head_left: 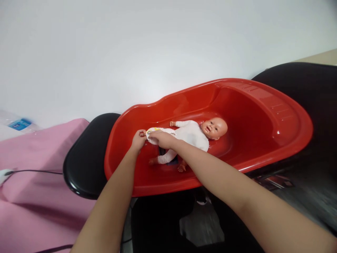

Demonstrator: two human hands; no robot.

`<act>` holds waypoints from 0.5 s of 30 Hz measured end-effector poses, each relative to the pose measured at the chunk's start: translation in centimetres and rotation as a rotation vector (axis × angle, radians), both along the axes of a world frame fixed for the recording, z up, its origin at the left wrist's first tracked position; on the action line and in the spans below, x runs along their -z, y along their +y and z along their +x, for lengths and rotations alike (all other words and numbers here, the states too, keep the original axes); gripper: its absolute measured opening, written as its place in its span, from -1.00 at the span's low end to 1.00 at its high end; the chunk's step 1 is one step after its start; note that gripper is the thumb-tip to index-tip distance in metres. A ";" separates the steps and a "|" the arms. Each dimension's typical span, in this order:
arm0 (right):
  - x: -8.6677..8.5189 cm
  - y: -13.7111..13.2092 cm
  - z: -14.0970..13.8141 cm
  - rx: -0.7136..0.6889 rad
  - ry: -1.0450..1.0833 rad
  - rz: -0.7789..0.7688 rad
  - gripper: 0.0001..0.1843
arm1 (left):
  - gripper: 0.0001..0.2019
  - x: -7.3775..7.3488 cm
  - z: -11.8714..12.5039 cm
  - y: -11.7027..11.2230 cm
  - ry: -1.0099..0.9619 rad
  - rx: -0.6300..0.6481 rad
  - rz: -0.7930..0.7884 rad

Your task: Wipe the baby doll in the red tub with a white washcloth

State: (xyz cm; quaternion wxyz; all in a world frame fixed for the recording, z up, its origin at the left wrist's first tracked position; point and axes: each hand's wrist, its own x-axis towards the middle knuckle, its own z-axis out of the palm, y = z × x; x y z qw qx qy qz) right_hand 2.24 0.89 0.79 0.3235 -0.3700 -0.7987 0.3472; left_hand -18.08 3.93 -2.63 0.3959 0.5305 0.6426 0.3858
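A baby doll [195, 135] in white clothes lies on its back inside a red plastic bathtub [263, 116], head toward the right. Both of my hands reach to the doll's raised leg at the tub's left end. My left hand [138, 139] pinches the end of the white garment or sock [152, 131] at the foot. My right hand [163, 138] is closed over the same pale cloth, just beside the left hand. The doll's other leg and one bare hand lie lower in the tub.
The tub rests on black padded seats [84, 165] against a white wall. A pink cloth [39, 168] with a black cable covers the surface at left. A plastic bottle [18, 123] lies at the far left. Dark floor shows below.
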 end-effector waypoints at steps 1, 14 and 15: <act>0.7 0.1 0.2 -0.025 -0.107 0.083 -0.60 | -0.53 -0.1 0.1 -0.1 -0.009 -0.002 -0.009; 2.9 0.9 0.4 0.090 -0.138 -0.026 -0.57 | -0.07 0.7 0.8 -0.3 -0.025 0.184 0.010; 2.7 0.7 0.3 0.106 -0.089 -0.040 -0.51 | -0.19 0.6 0.8 -0.3 -0.028 0.175 0.023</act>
